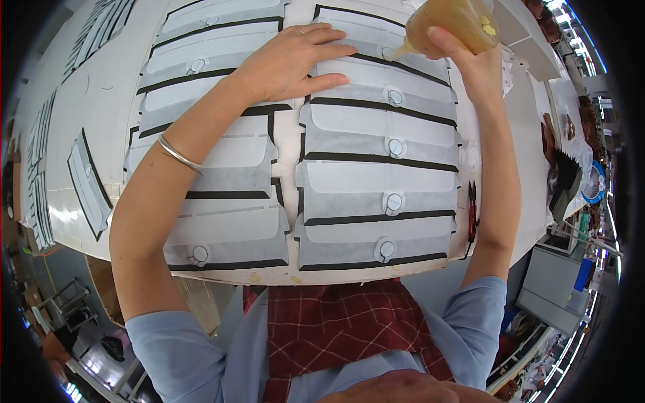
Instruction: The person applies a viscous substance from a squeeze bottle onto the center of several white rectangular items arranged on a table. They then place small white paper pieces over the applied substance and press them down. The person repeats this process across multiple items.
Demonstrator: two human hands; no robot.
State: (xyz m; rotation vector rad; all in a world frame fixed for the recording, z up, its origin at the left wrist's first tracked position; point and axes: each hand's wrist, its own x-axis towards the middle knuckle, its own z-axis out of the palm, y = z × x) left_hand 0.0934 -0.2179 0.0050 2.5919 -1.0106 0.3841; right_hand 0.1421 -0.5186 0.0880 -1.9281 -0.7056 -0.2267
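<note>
My right hand (480,67) is wrapped round a squeeze bottle (440,23) of cloudy yellow-brown liquid. The bottle is tilted, and its narrow nozzle (401,52) points down beside a small round disc (388,53) on a panel in the right-hand column. My left hand (295,64) lies palm down with fingers stretched, its fingertips reaching onto the same column. Grey-white panels (369,178) with black edges overlap in two columns. Most panels in the right column show a round metallic disc (395,148) near the lower edge. My left forearm hides part of the left column.
The panels lie on a white table (107,144). A loose panel (89,183) lies left of my left forearm, with stacks of similar strips (39,171) beyond. A red-and-black tool (472,211) lies beside my right forearm. A blue fan (594,183) stands at far right.
</note>
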